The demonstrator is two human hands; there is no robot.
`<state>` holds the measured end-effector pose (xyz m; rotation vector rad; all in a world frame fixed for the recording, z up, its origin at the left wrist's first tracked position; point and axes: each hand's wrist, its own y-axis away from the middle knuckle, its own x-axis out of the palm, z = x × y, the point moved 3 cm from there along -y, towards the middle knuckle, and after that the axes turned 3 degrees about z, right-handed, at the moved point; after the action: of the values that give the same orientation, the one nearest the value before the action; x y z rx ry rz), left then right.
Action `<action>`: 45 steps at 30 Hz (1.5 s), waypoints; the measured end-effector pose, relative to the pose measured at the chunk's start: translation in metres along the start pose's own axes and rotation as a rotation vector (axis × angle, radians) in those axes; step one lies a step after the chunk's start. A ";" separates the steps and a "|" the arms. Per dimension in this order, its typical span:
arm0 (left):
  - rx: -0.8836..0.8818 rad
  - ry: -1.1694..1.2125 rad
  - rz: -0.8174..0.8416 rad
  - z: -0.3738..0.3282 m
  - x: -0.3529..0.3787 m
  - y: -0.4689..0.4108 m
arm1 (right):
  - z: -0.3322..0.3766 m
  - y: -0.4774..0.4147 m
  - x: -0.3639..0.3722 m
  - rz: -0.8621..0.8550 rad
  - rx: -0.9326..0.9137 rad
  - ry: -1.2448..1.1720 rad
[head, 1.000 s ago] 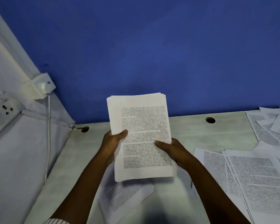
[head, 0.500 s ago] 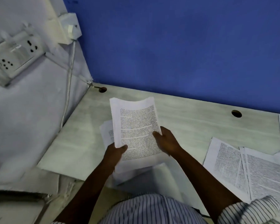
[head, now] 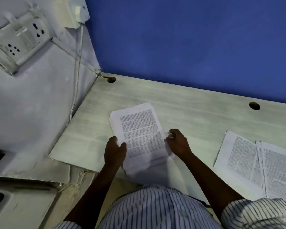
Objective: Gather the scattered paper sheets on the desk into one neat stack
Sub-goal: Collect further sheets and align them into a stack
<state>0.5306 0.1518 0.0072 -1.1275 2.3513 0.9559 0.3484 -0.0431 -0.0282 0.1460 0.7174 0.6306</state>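
Two hands: the left hand point(head: 115, 151) grips the left edge of the stack of white printed sheets point(head: 139, 129), thumb on top. The right hand point(head: 177, 142) has its fingers curled at the right edge with a sliver of paper between them, so it's pinching too, I reckon.
Stack: it's flat on the desk now, right in front of the person. Half a second ago it was up in the air, so it's just been set down on the few sheets lying there. The bottom and left edges are fanned, not squared yet.
Loose pages: thin, floppy printed loose pages point(head: 238, 154) overlap at the right, well apart from the stack. Plenty left to gather, I'd say.
Desk: pale wood-grain laminate desk top point(head: 196, 116), smooth, with a round cable hole point(head: 254, 106).
Wall: matte blue wall point(head: 188, 38) behind, white plastic socket plate point(head: 21, 40) off left.
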 end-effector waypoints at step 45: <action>0.631 -0.879 0.427 -0.162 0.380 0.110 | -0.327 0.136 -0.314 -0.407 0.578 0.464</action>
<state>0.2050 -0.1192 -0.0494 0.0686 1.9001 0.5614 -0.1137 -0.1445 -0.0508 0.3819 1.3294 0.0451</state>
